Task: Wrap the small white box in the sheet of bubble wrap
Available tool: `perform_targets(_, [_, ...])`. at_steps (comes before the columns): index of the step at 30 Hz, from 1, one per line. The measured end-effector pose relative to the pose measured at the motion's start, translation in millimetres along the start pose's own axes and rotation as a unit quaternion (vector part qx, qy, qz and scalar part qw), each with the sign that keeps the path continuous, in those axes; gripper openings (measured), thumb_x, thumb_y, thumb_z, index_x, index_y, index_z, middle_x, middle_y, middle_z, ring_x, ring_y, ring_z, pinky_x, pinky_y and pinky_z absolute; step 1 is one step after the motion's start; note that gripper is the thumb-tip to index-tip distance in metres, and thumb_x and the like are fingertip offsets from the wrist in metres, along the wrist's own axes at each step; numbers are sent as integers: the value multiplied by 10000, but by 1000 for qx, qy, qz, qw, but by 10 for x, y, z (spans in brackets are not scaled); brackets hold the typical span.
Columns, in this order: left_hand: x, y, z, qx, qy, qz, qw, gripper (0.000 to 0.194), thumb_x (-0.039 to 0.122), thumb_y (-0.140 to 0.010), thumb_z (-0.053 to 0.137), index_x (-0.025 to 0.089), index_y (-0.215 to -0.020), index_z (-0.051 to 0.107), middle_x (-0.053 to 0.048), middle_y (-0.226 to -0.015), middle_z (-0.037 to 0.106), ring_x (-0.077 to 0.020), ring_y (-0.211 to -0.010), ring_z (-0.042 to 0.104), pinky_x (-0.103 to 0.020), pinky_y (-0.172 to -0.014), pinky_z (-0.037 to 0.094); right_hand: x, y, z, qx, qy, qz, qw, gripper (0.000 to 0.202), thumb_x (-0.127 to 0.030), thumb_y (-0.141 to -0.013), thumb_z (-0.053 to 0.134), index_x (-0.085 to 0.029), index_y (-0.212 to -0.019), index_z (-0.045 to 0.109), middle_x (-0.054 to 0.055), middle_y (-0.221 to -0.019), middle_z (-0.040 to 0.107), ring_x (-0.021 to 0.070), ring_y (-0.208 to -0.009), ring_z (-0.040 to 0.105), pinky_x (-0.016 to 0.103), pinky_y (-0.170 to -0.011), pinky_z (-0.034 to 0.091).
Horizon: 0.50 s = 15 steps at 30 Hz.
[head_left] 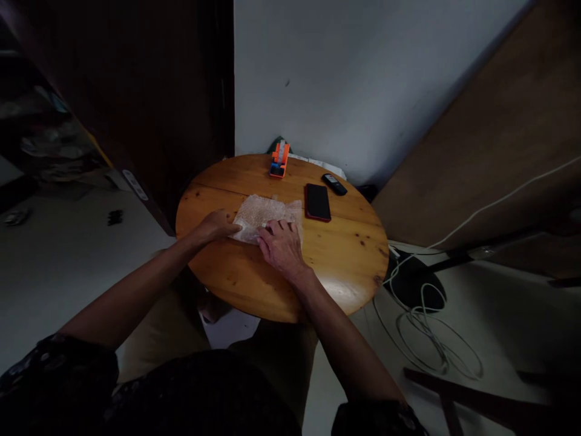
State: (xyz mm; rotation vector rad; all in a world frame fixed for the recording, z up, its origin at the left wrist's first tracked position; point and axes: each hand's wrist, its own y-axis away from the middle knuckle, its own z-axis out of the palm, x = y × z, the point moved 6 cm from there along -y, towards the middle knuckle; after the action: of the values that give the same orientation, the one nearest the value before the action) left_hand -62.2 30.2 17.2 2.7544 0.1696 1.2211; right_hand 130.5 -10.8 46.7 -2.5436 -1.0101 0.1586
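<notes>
A sheet of clear bubble wrap lies on the round wooden table, its near edge folded over. My left hand grips the wrap's left corner between thumb and fingers. On the near right part of the wrap rests my right hand, fingers spread and slightly bent, pressing it down. Whether anything lies inside the fold cannot be made out. To the right of the wrap is a dark phone with a red edge.
An orange tape dispenser stands at the table's back edge. A small black device lies at the back right. White wall behind, dark door at left, coiled white cable on the floor at right.
</notes>
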Motion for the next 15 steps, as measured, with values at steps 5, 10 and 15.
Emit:
perform_targets(5, [75,81,152,-57,153,-69,984,155,302,-638,670,184,-725,622,7,-560,583,-117,-480,500,-236,-480,337,-4,-1,4,0,0,1,1000,276,-289,-993,487,-193,-1129,707,143,-1127,654,293,-1005,484,435,-841,301])
perform_targets(10, [325,114,270,-12,276,-60,959,136,235,-646,632,173,-766,606,19,-622,597,-93,-508,502,-210,-489,376,-13,-14,-14,-9,-16,10,1000,246,-269,-965,515,-195,-1093,712,134,-1120,667,297,-1023,508,434,-854,308])
perform_targets(15, [530,138,428,-49,342,-59,937,115,199,-679,614,161,-787,599,12,-610,600,-94,-517,527,-213,-528,440,42,-15,-78,4,-74,40,996,298,-260,-888,583,-156,-1153,670,136,-1087,710,299,-1007,557,426,-897,331])
